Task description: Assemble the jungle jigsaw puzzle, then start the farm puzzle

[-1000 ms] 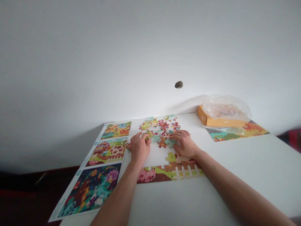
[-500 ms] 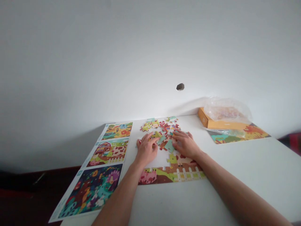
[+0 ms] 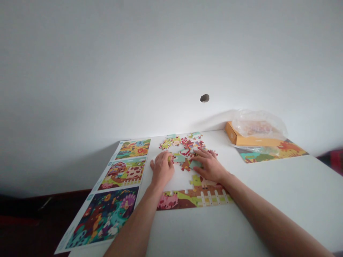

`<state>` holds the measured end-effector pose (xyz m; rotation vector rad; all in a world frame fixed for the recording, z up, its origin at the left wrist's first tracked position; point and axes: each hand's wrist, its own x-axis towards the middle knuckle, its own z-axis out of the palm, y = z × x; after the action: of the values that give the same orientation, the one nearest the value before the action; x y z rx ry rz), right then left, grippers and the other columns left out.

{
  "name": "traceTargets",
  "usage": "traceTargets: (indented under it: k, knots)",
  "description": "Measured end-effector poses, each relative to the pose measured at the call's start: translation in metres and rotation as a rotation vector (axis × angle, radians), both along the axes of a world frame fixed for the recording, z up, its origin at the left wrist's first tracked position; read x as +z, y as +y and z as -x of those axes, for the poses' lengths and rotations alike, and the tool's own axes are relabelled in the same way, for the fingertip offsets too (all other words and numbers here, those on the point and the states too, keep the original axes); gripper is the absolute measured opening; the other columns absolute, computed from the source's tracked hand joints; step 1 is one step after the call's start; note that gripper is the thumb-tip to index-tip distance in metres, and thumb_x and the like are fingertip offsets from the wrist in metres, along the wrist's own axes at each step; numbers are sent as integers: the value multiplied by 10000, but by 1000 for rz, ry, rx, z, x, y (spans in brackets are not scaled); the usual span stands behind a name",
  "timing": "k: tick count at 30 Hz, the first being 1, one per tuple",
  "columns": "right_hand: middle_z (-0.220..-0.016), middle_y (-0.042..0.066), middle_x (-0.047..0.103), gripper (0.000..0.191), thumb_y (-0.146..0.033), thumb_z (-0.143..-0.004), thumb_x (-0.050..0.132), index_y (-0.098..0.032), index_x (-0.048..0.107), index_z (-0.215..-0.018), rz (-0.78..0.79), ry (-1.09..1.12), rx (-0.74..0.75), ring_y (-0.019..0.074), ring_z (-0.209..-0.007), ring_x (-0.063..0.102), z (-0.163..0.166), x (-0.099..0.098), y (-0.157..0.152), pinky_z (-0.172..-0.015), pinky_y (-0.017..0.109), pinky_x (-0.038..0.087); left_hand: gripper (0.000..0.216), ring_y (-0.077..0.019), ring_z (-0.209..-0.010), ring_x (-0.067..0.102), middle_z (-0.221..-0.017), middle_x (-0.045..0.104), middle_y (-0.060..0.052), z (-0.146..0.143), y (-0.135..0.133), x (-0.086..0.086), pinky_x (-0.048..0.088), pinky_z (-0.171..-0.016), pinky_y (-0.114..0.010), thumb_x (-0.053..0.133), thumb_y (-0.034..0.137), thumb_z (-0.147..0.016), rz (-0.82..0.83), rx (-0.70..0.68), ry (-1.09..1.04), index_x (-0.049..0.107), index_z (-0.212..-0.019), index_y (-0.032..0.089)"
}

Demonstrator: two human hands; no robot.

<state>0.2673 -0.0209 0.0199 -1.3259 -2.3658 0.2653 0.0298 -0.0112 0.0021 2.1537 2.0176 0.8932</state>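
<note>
My left hand (image 3: 163, 167) is closed, with a small yellow-green puzzle piece (image 3: 169, 158) showing between thumb and fingers. My right hand (image 3: 210, 165) lies over the loose pieces with its fingers spread, touching a pale green puzzle piece (image 3: 196, 164). Loose puzzle pieces (image 3: 190, 144), red, green and pale blue, lie in a heap beyond and between both hands. Nearer to me is a joined part of the puzzle (image 3: 187, 200), with a pink pig, brown ground and a white fence. My right hand and forearm cover some of its upper right part.
A sheet with three printed pictures (image 3: 122, 171) lies along the left edge of the white table (image 3: 281, 200). At the back right, a clear plastic bag (image 3: 258, 123) rests on an orange box (image 3: 232, 134), with a printed picture (image 3: 268, 155) beneath. The wall has a hole (image 3: 204, 98).
My left hand has moved slightly left, and its fingers have closed round a yellow-green puzzle piece. My right hand has shifted a little left, its fingers spreading over the pieces.
</note>
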Motion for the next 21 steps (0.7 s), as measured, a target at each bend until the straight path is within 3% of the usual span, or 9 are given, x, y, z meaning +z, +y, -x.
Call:
traceTargets:
  k: [7,11,14,19,21]
  knots:
    - [-1313,57,609,325,-203,-839,562,-284,648,-1142,9,69,-142,268,-1260,483,-3,-5,4,-1063,578,240,374,-229,-1109,585,-1127,642,-102,17,13,-7,462,-1004,-367,486,51,-790,-133,-1,-50,627,-1112,179]
    - [-1261,41,638,348,-168,-825,555,-275,649,-1142,-3,64,-219,254,-1210,504,-4,-6,6,-1067,502,261,325,-291,-1255,491,-1339,555,-86,9,4,0,385,-1060,-514,562,216,-848,-62,-3,85,677,-1142,296]
    - [-1218,48,648,343,-166,-823,545,-256,654,-1135,-12,38,-299,245,-1154,522,-6,-5,6,-1055,454,285,284,-355,-1348,379,-1449,470,-47,0,-5,5,294,-1040,-668,608,381,-849,14,-112,174,678,-1124,382]
    - [-1176,75,646,368,-134,-793,529,-246,680,-1109,-21,-21,-517,261,-1110,529,-10,-6,7,-1054,474,268,186,-323,-1346,386,-1431,495,-71,-2,-8,11,299,-1047,-639,618,385,-846,19,-58,164,695,-983,286]
    - [-1267,84,605,415,-136,-790,530,-253,664,-1166,-22,-35,-533,278,-1160,503,-10,-8,8,-1057,491,265,217,-321,-1360,369,-1450,476,-65,-2,-8,11,290,-1057,-632,602,343,-858,25,-91,172,680,-1056,301]
